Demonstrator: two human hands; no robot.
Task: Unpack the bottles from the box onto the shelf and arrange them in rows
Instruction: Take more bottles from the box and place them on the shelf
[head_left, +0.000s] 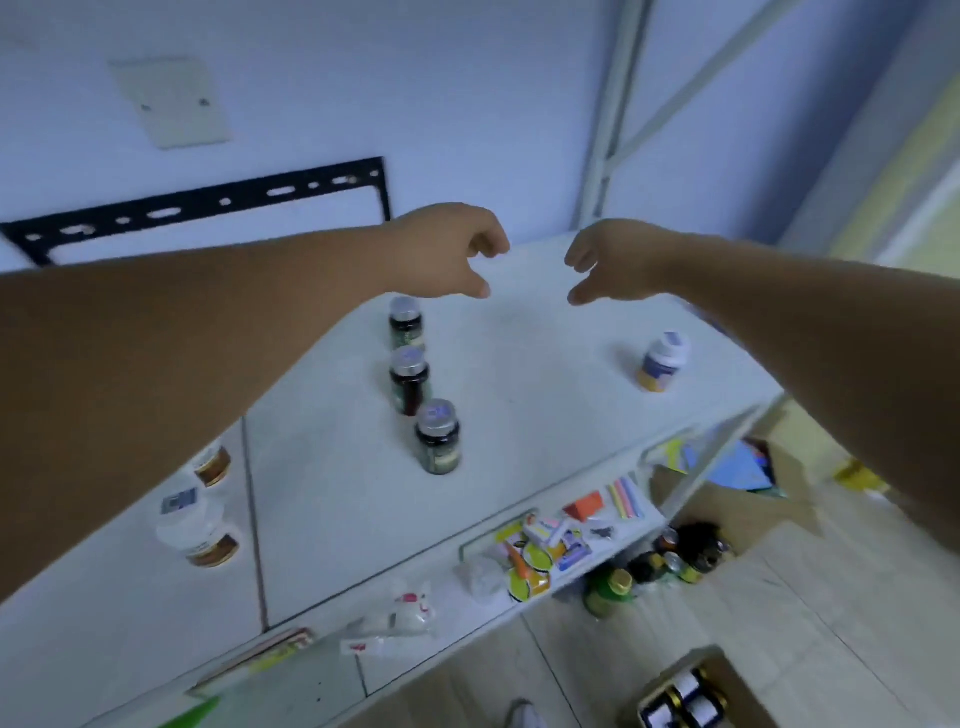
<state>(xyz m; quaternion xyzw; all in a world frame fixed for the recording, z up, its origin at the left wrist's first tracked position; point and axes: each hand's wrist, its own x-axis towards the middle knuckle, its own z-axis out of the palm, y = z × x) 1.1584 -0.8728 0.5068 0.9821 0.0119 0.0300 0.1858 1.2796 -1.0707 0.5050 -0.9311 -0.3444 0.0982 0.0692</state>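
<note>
Three dark bottles with silver caps stand in a row on the white shelf (519, 395): the far one (405, 323), the middle one (409, 380) and the near one (438, 435). A white bottle with a yellow base (663, 362) stands alone to the right. Two white bottles with brown bands, one (200, 535) nearer and one (213, 464) behind it, sit at the left under my forearm. My left hand (452, 252) and my right hand (610, 260) hover above the shelf's back, fingers loosely curled, holding nothing. A cardboard box (680, 699) of bottles sits on the floor.
A lower shelf (561, 530) holds small colourful packets and chalk sticks. More bottles (670, 561) stand on the floor under it, beside another open cardboard box (753, 467). A black metal bracket (208, 202) hangs on the wall. A shelf upright (613, 130) rises at the back right.
</note>
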